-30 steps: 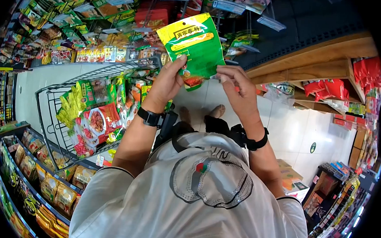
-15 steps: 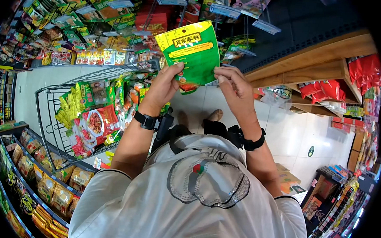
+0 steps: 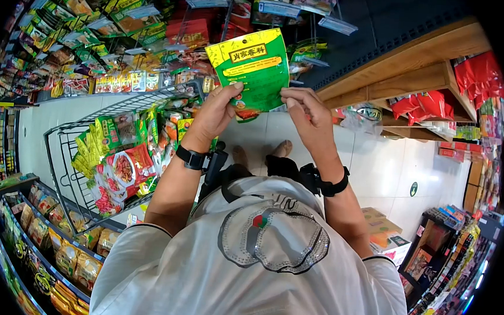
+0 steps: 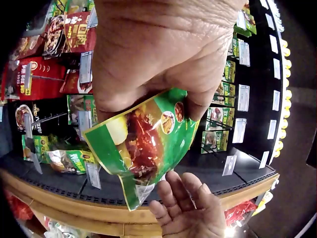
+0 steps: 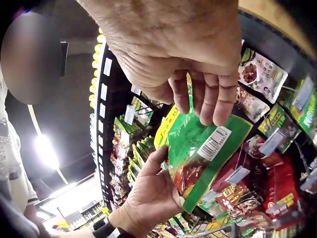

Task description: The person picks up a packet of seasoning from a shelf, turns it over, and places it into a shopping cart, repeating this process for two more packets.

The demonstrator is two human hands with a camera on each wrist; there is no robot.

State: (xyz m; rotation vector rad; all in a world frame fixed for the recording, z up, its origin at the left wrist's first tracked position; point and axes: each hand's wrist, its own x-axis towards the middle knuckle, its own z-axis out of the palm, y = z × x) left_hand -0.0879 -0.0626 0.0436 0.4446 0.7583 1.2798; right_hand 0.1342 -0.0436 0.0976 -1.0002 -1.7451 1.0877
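Note:
A green food packet (image 3: 252,71) with a yellow top band is held up in front of the chest, its printed text facing the person. My left hand (image 3: 216,110) grips its lower left part, thumb lying on the near face. At the packet's right edge, my right hand (image 3: 311,112) touches it with fingertips. The right wrist view shows those fingers (image 5: 210,101) fairly straight over the green side, above a barcode. A red dish picture fills the lower part of the packet (image 4: 143,139) in the left wrist view.
Left of the person stands a wire shopping cart (image 3: 60,172) heaped with green and red packets (image 3: 127,164). Hanging packets (image 3: 122,19) line the rack ahead. A wooden shelf (image 3: 408,63) with red bags (image 3: 422,107) is at right. Another person (image 5: 15,163) stands at the right wrist view's edge.
The packet has come slightly down and toward the body, with both hands on it. The racks and wooden shelf have shifted a little left in the head view.

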